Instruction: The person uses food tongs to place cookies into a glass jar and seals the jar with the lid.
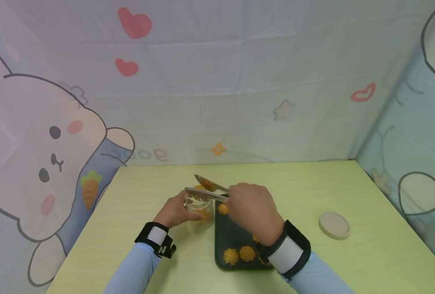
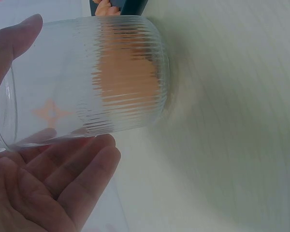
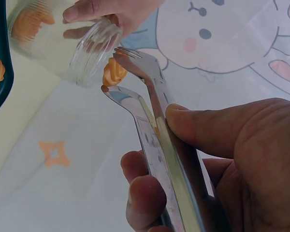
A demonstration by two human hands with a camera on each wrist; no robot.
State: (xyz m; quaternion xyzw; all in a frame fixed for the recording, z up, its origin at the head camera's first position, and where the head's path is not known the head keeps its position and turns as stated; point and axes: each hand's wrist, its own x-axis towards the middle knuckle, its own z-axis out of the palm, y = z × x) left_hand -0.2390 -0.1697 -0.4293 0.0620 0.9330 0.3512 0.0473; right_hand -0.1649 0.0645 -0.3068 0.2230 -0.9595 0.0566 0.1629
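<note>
A clear glass jar (image 2: 63,87), ribbed near its base, stands on the table with an orange piped cookie (image 2: 128,79) low inside. My left hand (image 1: 174,212) holds the jar near its rim, thumb on one side and fingers along the other. Metal tongs (image 3: 158,89) are gripped in my right hand (image 1: 254,210), their tips above the jar's mouth. Between those tips is another swirled orange cookie (image 3: 115,72), right at the rim. A dark green tray (image 1: 226,234) lies partly under my right hand, with several more cookies (image 1: 231,256) on it.
A round pale lid (image 1: 334,225) lies on the light yellow table (image 1: 294,183), to the right of the tray. Behind the table hangs a printed cloth (image 1: 217,73) with hearts and a rabbit; it also covers the sides.
</note>
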